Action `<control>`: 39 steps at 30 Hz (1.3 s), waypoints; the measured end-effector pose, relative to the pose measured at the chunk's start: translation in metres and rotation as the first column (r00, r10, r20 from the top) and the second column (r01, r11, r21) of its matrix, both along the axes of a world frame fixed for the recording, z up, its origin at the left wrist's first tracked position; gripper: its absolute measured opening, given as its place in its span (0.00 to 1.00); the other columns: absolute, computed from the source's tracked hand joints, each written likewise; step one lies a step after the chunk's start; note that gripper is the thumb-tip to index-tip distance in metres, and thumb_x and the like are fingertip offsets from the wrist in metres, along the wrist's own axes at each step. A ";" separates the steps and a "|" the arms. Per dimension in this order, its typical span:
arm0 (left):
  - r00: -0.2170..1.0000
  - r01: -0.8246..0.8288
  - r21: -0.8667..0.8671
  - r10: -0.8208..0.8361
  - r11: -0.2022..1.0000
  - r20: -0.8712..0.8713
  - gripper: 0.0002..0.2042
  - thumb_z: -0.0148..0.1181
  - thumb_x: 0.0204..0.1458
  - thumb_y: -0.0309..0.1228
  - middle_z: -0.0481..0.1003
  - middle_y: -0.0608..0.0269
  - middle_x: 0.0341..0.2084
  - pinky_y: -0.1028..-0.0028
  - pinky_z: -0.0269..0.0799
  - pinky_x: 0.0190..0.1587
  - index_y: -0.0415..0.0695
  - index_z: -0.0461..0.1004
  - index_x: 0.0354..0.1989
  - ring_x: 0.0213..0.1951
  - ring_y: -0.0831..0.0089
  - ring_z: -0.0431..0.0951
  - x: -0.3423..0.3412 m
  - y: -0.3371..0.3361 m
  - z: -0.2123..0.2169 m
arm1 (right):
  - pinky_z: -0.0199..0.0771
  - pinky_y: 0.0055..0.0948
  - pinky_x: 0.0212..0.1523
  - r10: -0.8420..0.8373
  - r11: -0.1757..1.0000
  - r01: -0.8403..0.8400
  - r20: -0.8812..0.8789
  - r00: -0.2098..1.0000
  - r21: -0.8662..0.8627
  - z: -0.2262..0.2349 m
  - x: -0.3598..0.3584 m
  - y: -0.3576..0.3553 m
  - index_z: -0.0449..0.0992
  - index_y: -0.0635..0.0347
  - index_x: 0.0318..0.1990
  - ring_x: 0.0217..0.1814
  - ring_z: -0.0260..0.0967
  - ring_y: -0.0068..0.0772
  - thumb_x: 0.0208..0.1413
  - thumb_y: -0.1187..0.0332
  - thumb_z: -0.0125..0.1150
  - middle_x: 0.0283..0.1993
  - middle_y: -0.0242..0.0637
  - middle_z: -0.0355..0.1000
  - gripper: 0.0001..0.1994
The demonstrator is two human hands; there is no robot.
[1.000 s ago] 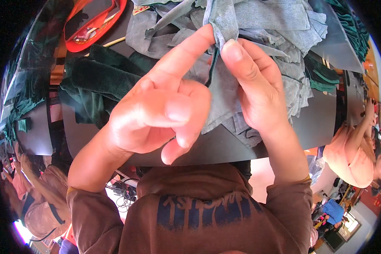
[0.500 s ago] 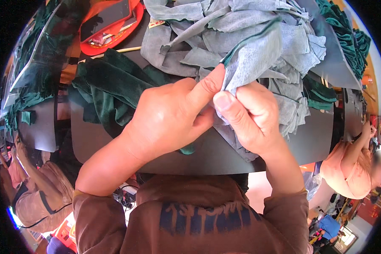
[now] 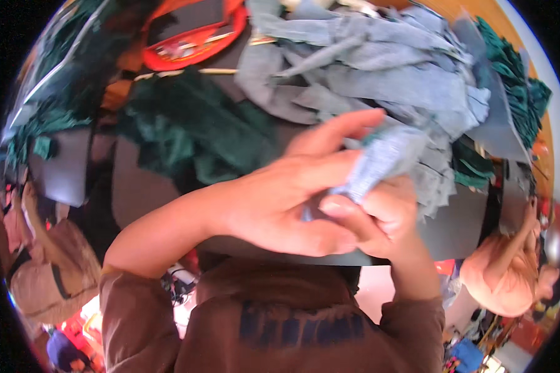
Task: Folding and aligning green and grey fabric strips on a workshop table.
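Note:
A small piece of grey-backed fabric (image 3: 386, 155) with a dark green edge is bunched between my hands, above the near part of the table. My right hand (image 3: 389, 214) is closed on its lower end, thumb pressed over it. My left hand (image 3: 286, 196) reaches across from the left with its fingers spread; they touch the fabric's left side, and the thumb lies below by the right hand. Motion blurs the fingertips. Beyond is a heap of similar grey strips (image 3: 386, 81). Dark green velvet cloth (image 3: 193, 124) lies left of the heap.
A red-orange tray (image 3: 196, 57) with a dark phone (image 3: 186, 20) and small items stands at the far left. A thin pale stick (image 3: 218, 71) lies before it. Green velvet piles (image 3: 522, 93) sit at the right. People work at both sides, one in an orange top (image 3: 501, 273).
My left hand has spread its fingers and swung right, overlapping my right hand. The fabric piece, earlier extended upward, is now lower and more bunched. The whole view has shifted slightly.

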State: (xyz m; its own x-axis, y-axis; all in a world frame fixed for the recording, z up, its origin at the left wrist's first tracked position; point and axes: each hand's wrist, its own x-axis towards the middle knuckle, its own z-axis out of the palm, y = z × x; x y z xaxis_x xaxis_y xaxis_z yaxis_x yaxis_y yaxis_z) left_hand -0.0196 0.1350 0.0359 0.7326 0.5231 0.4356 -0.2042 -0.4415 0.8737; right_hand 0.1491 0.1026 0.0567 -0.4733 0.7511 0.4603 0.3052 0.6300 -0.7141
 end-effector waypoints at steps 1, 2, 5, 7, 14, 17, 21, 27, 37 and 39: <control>0.993 0.107 -0.110 -0.101 0.988 0.056 0.27 0.59 0.41 0.37 0.58 0.50 0.54 0.59 0.42 0.60 0.42 0.63 0.51 0.63 0.54 0.42 0.000 0.000 0.003 | 0.68 0.33 0.26 -0.022 0.999 0.024 0.029 0.999 -0.044 0.004 -0.002 -0.005 0.75 0.61 0.24 0.25 0.70 0.40 0.45 0.71 0.61 0.22 0.38 0.70 0.04; 0.953 0.299 -0.116 -0.302 0.947 -0.011 0.25 0.59 0.43 0.39 0.60 0.55 0.51 0.60 0.39 0.61 0.41 0.64 0.50 0.63 0.56 0.42 0.003 0.008 0.001 | 0.69 0.33 0.29 0.004 0.999 -0.005 0.025 1.000 0.039 0.002 0.002 -0.003 0.75 0.61 0.25 0.26 0.71 0.39 0.45 0.71 0.61 0.23 0.38 0.71 0.04; 0.970 0.235 -0.432 -0.182 0.871 0.161 0.29 0.58 0.41 0.45 0.53 0.50 0.55 0.61 0.38 0.61 0.39 0.65 0.50 0.64 0.59 0.39 0.002 -0.010 -0.004 | 0.69 0.33 0.27 0.068 0.997 -0.068 0.006 0.998 0.033 -0.004 -0.005 -0.005 0.76 0.59 0.25 0.25 0.71 0.38 0.46 0.69 0.61 0.23 0.36 0.71 0.05; 0.963 0.251 -0.388 -0.268 0.887 0.012 0.37 0.58 0.37 0.50 0.40 0.43 0.62 0.62 0.43 0.61 0.34 0.64 0.52 0.64 0.60 0.40 -0.003 0.003 0.006 | 0.67 0.32 0.24 0.068 0.997 -0.068 -0.024 0.997 0.032 -0.012 -0.004 -0.003 0.75 0.57 0.24 0.23 0.69 0.38 0.47 0.67 0.60 0.22 0.35 0.70 0.05; 0.990 0.087 -0.434 -0.125 0.897 -0.060 0.45 0.60 0.35 0.48 0.43 0.51 0.62 0.65 0.32 0.62 0.35 0.51 0.60 0.64 0.62 0.38 -0.003 -0.002 0.008 | 0.64 0.28 0.28 -0.024 0.874 -0.108 -0.264 0.964 -0.473 -0.010 0.001 0.003 0.75 0.60 0.27 0.27 0.67 0.27 0.49 0.65 0.60 0.23 0.35 0.69 0.08; 0.999 0.037 -0.477 -0.034 0.878 0.014 0.36 0.60 0.40 0.45 0.45 0.49 0.61 0.61 0.34 0.62 0.38 0.58 0.57 0.65 0.59 0.35 -0.010 -0.006 0.009 | 0.65 0.25 0.39 -0.137 0.705 -0.247 -0.470 0.872 -0.665 -0.015 0.006 0.002 0.73 0.63 0.39 0.37 0.67 0.23 0.48 0.61 0.61 0.38 0.33 0.71 0.15; 1.000 0.019 -0.275 -0.024 0.961 -0.014 0.32 0.61 0.43 0.42 0.41 0.42 0.61 0.59 0.38 0.61 0.39 0.60 0.55 0.65 0.54 0.35 -0.004 -0.004 0.001 | 0.66 0.26 0.43 -0.255 0.699 -0.323 -0.644 0.721 -0.638 -0.020 0.013 0.010 0.70 0.65 0.43 0.41 0.68 0.25 0.50 0.60 0.59 0.41 0.35 0.70 0.18; 0.991 0.056 -0.107 -0.069 0.993 -0.119 0.31 0.61 0.43 0.43 0.38 0.41 0.61 0.57 0.38 0.61 0.38 0.61 0.54 0.64 0.52 0.33 -0.004 -0.002 0.000 | 0.68 0.24 0.42 -0.246 0.647 -0.472 -0.749 0.615 -0.599 -0.018 0.007 0.012 0.70 0.64 0.43 0.40 0.68 0.25 0.52 0.59 0.58 0.40 0.34 0.70 0.18; 0.989 -0.101 -0.416 0.137 0.904 0.056 0.28 0.55 0.48 0.43 0.49 0.55 0.59 0.56 0.30 0.62 0.41 0.60 0.56 0.64 0.54 0.31 0.010 -0.018 -0.004 | 0.59 0.27 0.53 -0.226 0.716 -0.262 -0.569 0.791 -0.648 -0.014 -0.013 0.001 0.69 0.65 0.46 0.49 0.63 0.24 0.53 0.58 0.56 0.44 0.33 0.69 0.20; 0.986 -0.071 -0.513 0.137 0.855 0.093 0.23 0.49 0.53 0.40 0.51 0.57 0.58 0.58 0.30 0.62 0.40 0.62 0.54 0.64 0.57 0.31 0.009 -0.019 -0.006 | 0.58 0.28 0.54 -0.195 0.726 -0.298 -0.601 0.775 -0.620 -0.015 -0.011 0.001 0.70 0.64 0.45 0.50 0.63 0.25 0.53 0.65 0.57 0.45 0.34 0.68 0.15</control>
